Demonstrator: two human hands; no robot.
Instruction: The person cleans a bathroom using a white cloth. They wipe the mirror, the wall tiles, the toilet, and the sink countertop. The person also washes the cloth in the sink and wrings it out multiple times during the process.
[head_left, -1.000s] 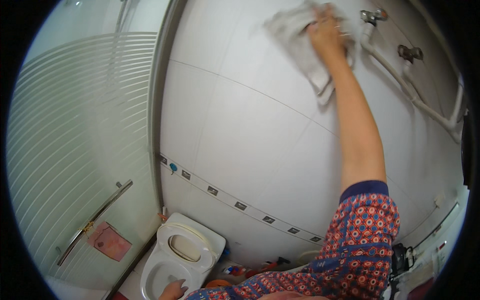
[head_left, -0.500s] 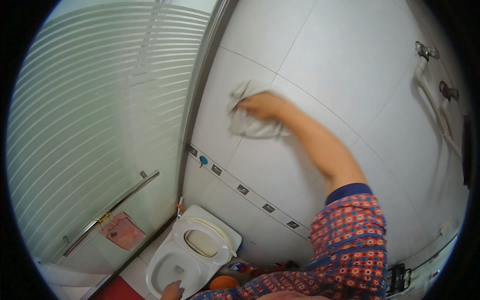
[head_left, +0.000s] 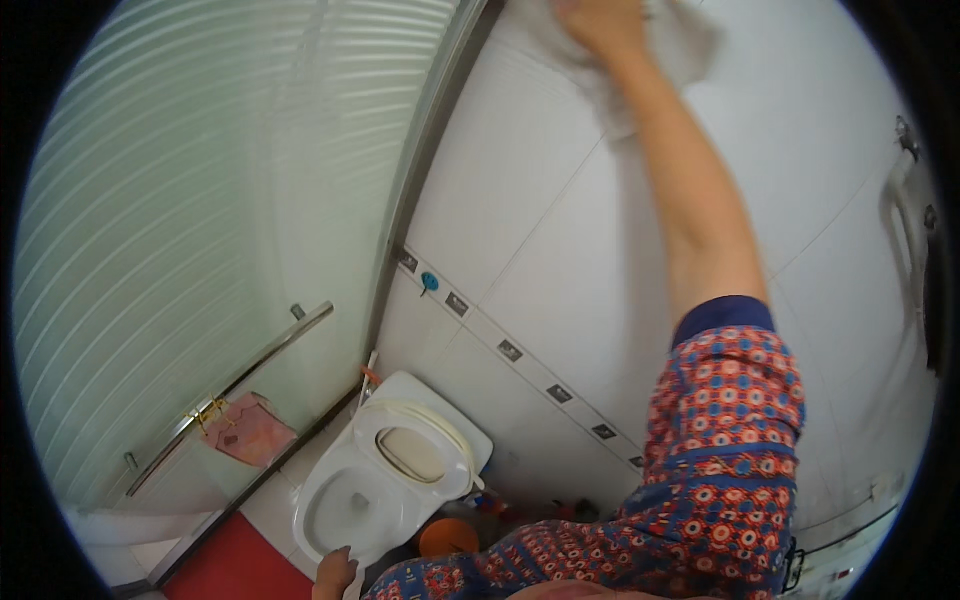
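Observation:
High on the white tiled wall [head_left: 560, 150], my right hand [head_left: 608, 28] is closed on a light grey cloth [head_left: 690, 45] pressed against the tiles. Motion blurs the cloth, and the top edge of the view cuts off part of the hand. My right arm is stretched far up, out of a patterned short sleeve. Down at the lower left, my left hand [head_left: 336, 572] hangs near the front rim of the white toilet [head_left: 320, 540]. Its fingers show only in part, look loosely extended, and hold nothing visible.
On the left, a striped glass door [head_left: 200, 250] carries a metal bar handle [head_left: 265, 370] with a pink pouch [head_left: 250, 430] hanging from it. An orange bucket [head_left: 448, 537] stands beside the toilet. A blue hook [head_left: 429, 282] sits on the wall's tile border. Pipes [head_left: 905, 190] run at the far right.
My right hand has moved the cloth up and to the right across the wall. The view has shifted slightly. My left hand stays low by the toilet.

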